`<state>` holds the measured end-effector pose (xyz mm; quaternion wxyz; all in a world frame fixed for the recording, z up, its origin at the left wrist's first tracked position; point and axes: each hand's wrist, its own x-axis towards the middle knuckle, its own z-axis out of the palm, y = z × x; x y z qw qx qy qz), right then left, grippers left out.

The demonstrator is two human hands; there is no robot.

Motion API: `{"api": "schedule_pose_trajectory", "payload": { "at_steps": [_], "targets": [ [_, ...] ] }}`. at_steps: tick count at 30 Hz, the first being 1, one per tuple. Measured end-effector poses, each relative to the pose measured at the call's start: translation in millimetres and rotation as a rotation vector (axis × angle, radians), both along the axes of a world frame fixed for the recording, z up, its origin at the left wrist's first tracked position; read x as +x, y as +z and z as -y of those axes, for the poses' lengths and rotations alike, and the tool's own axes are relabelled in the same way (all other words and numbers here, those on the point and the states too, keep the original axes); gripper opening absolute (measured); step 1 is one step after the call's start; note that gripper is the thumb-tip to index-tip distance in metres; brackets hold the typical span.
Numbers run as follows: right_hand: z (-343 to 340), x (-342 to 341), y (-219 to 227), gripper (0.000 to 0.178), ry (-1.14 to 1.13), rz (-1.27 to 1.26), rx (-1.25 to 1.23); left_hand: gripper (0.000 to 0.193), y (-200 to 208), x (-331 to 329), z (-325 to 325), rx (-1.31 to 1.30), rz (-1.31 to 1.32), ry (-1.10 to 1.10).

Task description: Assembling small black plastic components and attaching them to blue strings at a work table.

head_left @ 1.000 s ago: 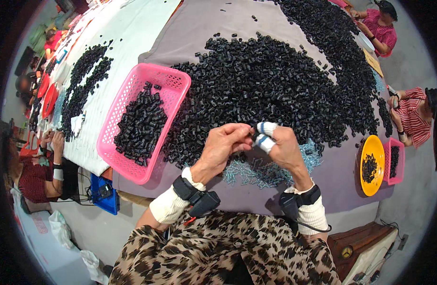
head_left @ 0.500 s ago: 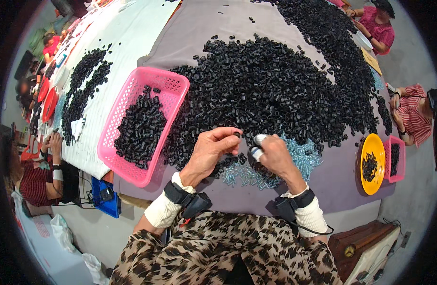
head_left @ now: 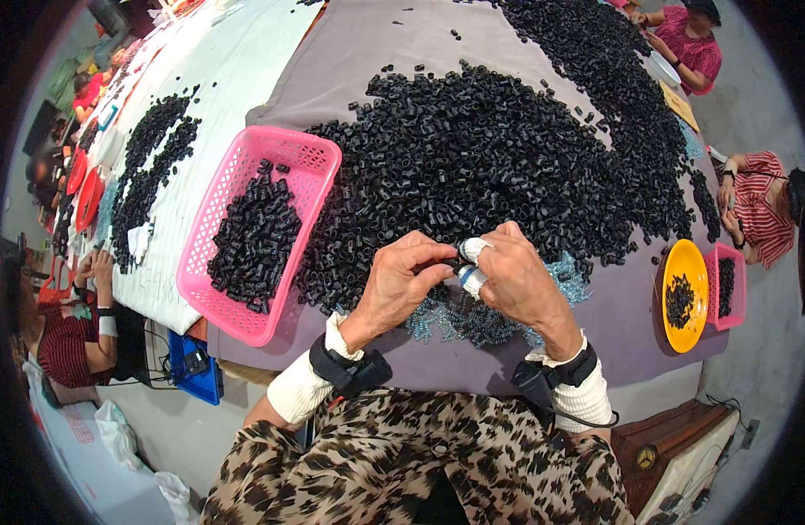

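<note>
Starting at your left, the white cloth (head_left: 236,79) runs up to the pink, rectangular, lattice-walled plastic basket (head_left: 302,156), whose long axis slants from near left to far right, black pieces heaped inside. Now your left hand (head_left: 407,278): thumb and forefinger pinching a small black piece (head_left: 457,261), right there between your hands, at the near side of the broad heap of short black plastic tubes (head_left: 481,166). Fingers hide most of it, so you can't read its long axis or which way it points. Your right hand (head_left: 523,278) is curled up close to it, white-wrapped fingertips beside the piece; whether they grasp it, can't tell. Clear bluish little pieces (head_left: 570,280) spread under and beyond that hand. Room? Bare purple-grey cloth (head_left: 643,328) opens to your right and along the near edge, until the yellow oval plate (head_left: 686,257) and small pink basket (head_left: 724,323), just beside each other near the right edge.
</note>
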<state>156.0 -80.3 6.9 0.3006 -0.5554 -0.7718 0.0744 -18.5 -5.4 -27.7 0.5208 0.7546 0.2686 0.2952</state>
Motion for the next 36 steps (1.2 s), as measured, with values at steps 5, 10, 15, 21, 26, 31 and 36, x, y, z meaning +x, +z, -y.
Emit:
{"api": "schedule_pose_trajectory", "payload": {
  "at_steps": [5, 10, 15, 21, 26, 31, 36],
  "targets": [
    [-5.4, 8.7, 7.7, 0.011, 0.012, -0.033, -0.145, 0.020, 5.7, 0.5, -4.4, 0.047, -0.024, -0.025],
    [-16.4, 9.4, 17.2, 0.010, 0.014, -0.006, -0.145, 0.019, 6.0, 0.6, -8.0, 0.117, -0.020, -0.013],
    [-23.4, 11.9, 9.0, 0.015, -0.024, -0.373, -0.215, 0.017, 5.7, 1.3, -11.5, -0.166, 0.036, -0.012],
    [-24.6, 7.8, -1.8, 0.013, -0.123, -0.666, -0.410, 0.019, 10.4, -0.7, -10.4, -0.109, 0.033, 0.045],
    [-24.6, 5.3, -7.1, 0.009, -0.138, -0.752, -0.451, 0.020, 9.6, -1.1, -10.5, -0.102, 0.049, 0.061],
    [-22.2, 4.6, -4.5, 0.011, -0.157, -0.705, -0.425, 0.020, 11.6, -0.5, -11.7, -0.067, 0.039, 0.058],
    [-19.2, 6.9, -5.9, 0.015, -0.186, -0.587, -0.354, 0.019, 12.3, 3.6, -13.0, 0.090, 0.029, 0.047]
  ]
}}
